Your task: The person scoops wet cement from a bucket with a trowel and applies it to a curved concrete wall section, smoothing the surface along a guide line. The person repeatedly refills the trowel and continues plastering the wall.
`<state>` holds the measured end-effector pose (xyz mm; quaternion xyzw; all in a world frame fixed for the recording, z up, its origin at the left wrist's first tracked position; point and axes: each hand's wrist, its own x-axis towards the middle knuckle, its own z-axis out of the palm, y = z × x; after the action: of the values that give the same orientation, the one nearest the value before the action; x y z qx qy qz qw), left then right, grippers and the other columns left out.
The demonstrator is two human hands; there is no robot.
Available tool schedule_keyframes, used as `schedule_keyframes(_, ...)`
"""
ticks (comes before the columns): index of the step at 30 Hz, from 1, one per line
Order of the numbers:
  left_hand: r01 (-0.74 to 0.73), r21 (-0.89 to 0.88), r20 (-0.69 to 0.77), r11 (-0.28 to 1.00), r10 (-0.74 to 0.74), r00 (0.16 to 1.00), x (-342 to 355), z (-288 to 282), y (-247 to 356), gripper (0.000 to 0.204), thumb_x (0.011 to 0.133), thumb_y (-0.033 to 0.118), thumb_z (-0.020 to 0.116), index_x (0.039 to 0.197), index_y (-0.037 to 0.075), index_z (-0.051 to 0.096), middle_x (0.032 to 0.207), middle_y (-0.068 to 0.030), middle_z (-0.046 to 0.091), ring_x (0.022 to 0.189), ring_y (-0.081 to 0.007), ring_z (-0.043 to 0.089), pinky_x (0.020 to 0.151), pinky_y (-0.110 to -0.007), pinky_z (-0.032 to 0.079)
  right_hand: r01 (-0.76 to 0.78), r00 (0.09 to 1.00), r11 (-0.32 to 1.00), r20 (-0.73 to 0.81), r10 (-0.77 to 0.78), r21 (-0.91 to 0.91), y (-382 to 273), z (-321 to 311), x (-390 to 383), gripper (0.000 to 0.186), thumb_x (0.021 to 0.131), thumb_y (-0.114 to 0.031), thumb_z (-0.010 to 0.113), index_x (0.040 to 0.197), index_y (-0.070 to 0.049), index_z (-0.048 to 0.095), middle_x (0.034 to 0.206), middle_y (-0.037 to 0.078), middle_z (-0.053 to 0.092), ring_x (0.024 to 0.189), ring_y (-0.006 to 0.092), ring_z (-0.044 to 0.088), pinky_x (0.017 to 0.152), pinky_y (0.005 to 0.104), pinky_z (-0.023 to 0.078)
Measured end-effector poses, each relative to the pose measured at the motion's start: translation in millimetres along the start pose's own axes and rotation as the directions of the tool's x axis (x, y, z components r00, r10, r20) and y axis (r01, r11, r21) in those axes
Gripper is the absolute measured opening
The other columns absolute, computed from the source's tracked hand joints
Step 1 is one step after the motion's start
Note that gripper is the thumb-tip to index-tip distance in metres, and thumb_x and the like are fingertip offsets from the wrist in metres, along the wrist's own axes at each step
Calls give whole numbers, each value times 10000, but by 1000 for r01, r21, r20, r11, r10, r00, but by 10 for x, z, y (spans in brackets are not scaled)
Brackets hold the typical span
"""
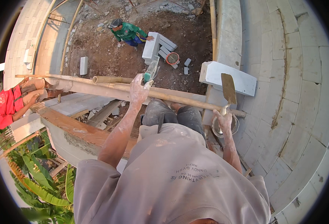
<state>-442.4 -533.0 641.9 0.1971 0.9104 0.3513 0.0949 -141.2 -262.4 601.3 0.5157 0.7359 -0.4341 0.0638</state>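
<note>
My left hand is closed around a green-handled tool whose pale or clear upper part I cannot identify. A trowel with a broad, mortar-coated blade is gripped upright in my right hand. Below that hand is a pale bucket, partly hidden. A long bamboo pole runs crosswise just beneath both hands. A white block rests on the wall beside the trowel.
A co-worker in green touches stacked blocks on the dirt below. Another in red sits at the left near a timber beam. A wall of pale blocks rises on the right. Banana leaves lie lower left.
</note>
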Motion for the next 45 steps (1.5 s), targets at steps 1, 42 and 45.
schedule_keyframes(1,47,-67,-16,997,-49,999,-128,8,-45,264,778,87,726,983,-19,595,903,-193,647,885,-341,634,783,-399,482,10,997,998,73,-14,55,-210,99,79,384,776,-314,770,774,51,649,732,125,667,672,203,645,632,361,498)
schedule_keyframes(42,889,-239,-785,391,-616,60,-3578,-835,-1050,225,640,-65,565,831,53,564,823,-125,607,841,-359,545,785,-471,429,696,-124,397,644,-755,599,-5254,4308,-2188,287,633,-116,771,804,-38,554,745,11,565,668,101,522,623,293,473)
schedule_keyframes(45,895,-328,-735,300,-677,-43,-3616,-758,-925,304,623,-52,577,911,44,558,955,-158,573,944,-369,513,833,-480,414,694,-134,377,625,-769,613,-5386,4471,-2203,312,618,-125,793,799,-48,550,740,15,568,668,101,529,629,298,481)
